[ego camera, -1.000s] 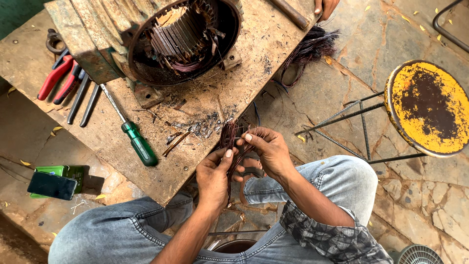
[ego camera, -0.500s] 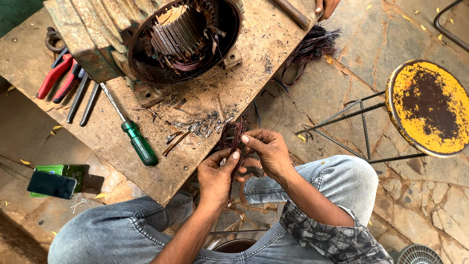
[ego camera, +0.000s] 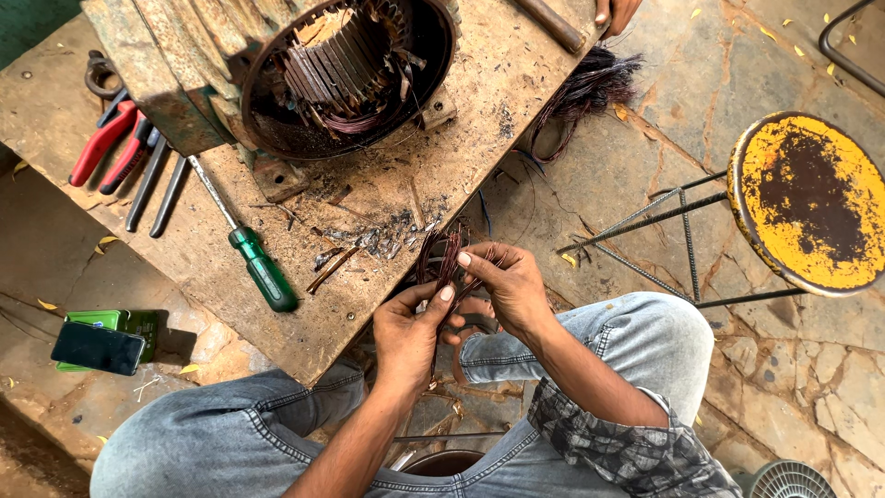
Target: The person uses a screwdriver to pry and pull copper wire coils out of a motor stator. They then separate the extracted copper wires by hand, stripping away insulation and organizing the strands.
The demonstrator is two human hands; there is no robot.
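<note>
Both hands work over the near edge of the wooden board, at 6 o'clock from the motor shell. The left hand is closed, thumb and forefinger pinching the lower part of a wire bundle. The right hand is also closed on the same bundle, its fingertips clamping the strands from the 3 o'clock side. The bundle sits upright between the two hands, just above the person's knees.

Handling, as judged: the bundle is thin reddish-brown winding wire, light and springy rather than stiff. Loose strand ends will likely splay and may prick. It should bend readily but hold a kink once creased. The sound place to grip is low on the gathered stem, where strands lie together; the frayed top offers little purchase.

Surroundings: a green-handled screwdriver lies at 9 o'clock from the hands, with wire scraps and debris between. Red-handled pliers lie at 10 o'clock. A larger wire hank hangs off the board at 1 o'clock. A rusted yellow stool stands at 3 o'clock; a dark phone lies at 9 o'clock.
</note>
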